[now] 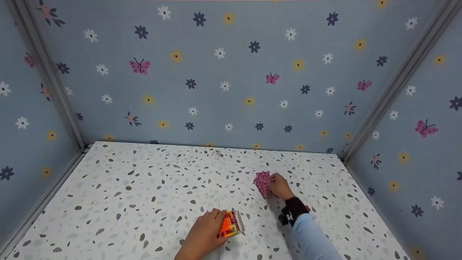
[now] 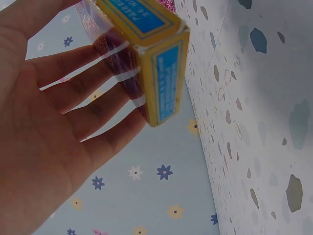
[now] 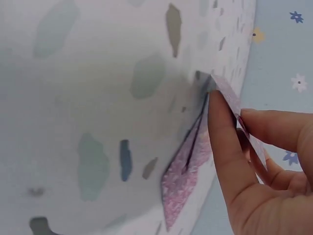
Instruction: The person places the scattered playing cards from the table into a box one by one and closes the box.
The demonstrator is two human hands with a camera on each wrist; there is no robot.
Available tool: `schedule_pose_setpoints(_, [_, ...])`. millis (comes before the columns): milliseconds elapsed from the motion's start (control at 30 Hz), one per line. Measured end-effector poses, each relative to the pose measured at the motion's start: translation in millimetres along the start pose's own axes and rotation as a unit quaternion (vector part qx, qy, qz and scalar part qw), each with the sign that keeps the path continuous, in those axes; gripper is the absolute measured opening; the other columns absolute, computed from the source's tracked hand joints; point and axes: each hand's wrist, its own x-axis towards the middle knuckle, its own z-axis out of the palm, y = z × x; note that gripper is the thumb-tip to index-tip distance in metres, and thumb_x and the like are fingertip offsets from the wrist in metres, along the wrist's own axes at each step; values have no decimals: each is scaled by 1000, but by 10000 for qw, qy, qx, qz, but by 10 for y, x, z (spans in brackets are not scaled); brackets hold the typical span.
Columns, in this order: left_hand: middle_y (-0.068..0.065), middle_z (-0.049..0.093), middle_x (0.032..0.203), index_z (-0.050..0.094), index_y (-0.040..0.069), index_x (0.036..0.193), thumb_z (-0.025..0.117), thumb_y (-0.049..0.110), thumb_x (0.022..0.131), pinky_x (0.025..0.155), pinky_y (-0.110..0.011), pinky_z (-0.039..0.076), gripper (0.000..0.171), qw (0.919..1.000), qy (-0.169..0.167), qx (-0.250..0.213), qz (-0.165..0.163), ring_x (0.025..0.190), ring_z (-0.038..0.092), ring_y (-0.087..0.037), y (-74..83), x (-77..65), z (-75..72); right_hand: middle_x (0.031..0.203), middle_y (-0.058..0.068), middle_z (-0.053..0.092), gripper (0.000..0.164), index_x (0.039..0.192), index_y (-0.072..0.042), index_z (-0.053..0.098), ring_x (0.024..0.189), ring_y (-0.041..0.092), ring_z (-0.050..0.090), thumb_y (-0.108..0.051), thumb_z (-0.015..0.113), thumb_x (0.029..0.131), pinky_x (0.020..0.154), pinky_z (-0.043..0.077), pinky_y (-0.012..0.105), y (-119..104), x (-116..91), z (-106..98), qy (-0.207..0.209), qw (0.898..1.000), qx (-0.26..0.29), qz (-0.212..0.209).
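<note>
My left hand [image 1: 205, 231] grips a small card box [image 1: 230, 224] near the front of the table. Orange and yellow colour the box in the head view, and a pale flap stands at its right end. In the left wrist view, blue lettered panels framed in yellow cover the box's sides [image 2: 167, 83], with fingers spread along its glossy face. Further back and to the right, my right hand [image 1: 280, 186] pinches thin cards with a pink speckled pattern [image 1: 262, 183]. Seen from the right wrist, one card [image 3: 226, 95] is between thumb and fingers, and another pink piece [image 3: 183, 183] slants below, close over the tabletop.
The white speckled tabletop [image 1: 144, 180] spreads around both hands. Blue flowered panels [image 1: 223, 72] rise behind it and at both sides, with grey metal posts [image 1: 47, 72] in the corners. My right wrist wears a black strap with a small device [image 1: 292, 213].
</note>
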Motion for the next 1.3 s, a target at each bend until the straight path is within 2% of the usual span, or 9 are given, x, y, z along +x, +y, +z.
schedule_pose_setpoints(100, [-9,57,110,53,3,125,73,33,76,80,-43,48,61,10000,-48,-25,-65,93,55,-23,-2,-4,-4,97,13,57,29,114,0,52,66,13,53,-2,54,85,47,41,22,-78,-59,-35,-105,9998,154,-21])
schedule_pose_setpoints(300, [-9,57,109,53,1,125,75,33,74,80,-42,48,63,9998,144,125,71,92,55,-23,-10,-25,-1,103,19,55,36,124,0,51,73,20,61,2,54,87,55,55,30,-211,-249,-102,-391,9940,975,-321])
schedule_pose_setpoints(467, [-9,57,110,53,2,126,75,33,74,80,-42,49,64,9999,111,124,31,92,55,-23,-13,-20,4,120,25,54,42,128,3,49,75,20,63,3,55,87,57,57,36,-314,-486,-148,-677,9865,1237,-838])
schedule_pose_setpoints(633, [-10,57,110,53,1,126,75,33,74,81,-41,49,65,9997,178,105,97,92,56,-23,-5,-27,12,113,27,53,39,126,5,48,65,20,59,4,54,88,59,56,47,-428,-743,-186,-855,9794,1181,-1394])
schedule_pose_setpoints(733, [-10,57,110,53,1,126,75,32,74,80,-41,49,65,9996,219,114,110,92,56,-23,0,-33,16,108,24,54,35,123,1,51,59,16,55,4,55,88,56,56,46,-377,-766,-155,-814,9761,1174,-1639])
schedule_pose_setpoints(900, [-10,58,110,53,1,125,74,32,74,81,-42,49,63,9998,178,11,55,93,56,-23,-4,-13,25,117,25,55,36,122,0,52,56,13,56,5,56,87,50,56,39,-421,-941,-208,-847,9667,1339,-2009])
schedule_pose_setpoints(1000, [-9,58,109,54,2,125,74,32,75,82,-43,49,62,9997,213,-52,50,95,57,-24,-7,-5,22,119,24,55,36,124,-2,51,56,10,56,3,56,88,50,55,40,-466,-1071,-254,-917,9623,1372,-2164])
schedule_pose_setpoints(1100, [-9,59,109,54,2,124,74,31,74,82,-42,49,61,9994,329,-13,90,95,57,-24,-8,-8,24,116,23,56,36,124,-4,51,56,8,56,-1,57,89,52,55,42,-511,-1190,-288,-1081,9596,1428,-2170])
schedule_pose_setpoints(1300, [-8,58,109,54,3,124,76,30,73,80,-43,49,62,9987,477,36,149,96,57,-25,3,-33,11,127,22,51,35,125,-5,51,56,11,57,0,54,90,51,55,37,-593,-1410,-295,-1596,9556,1454,-2007])
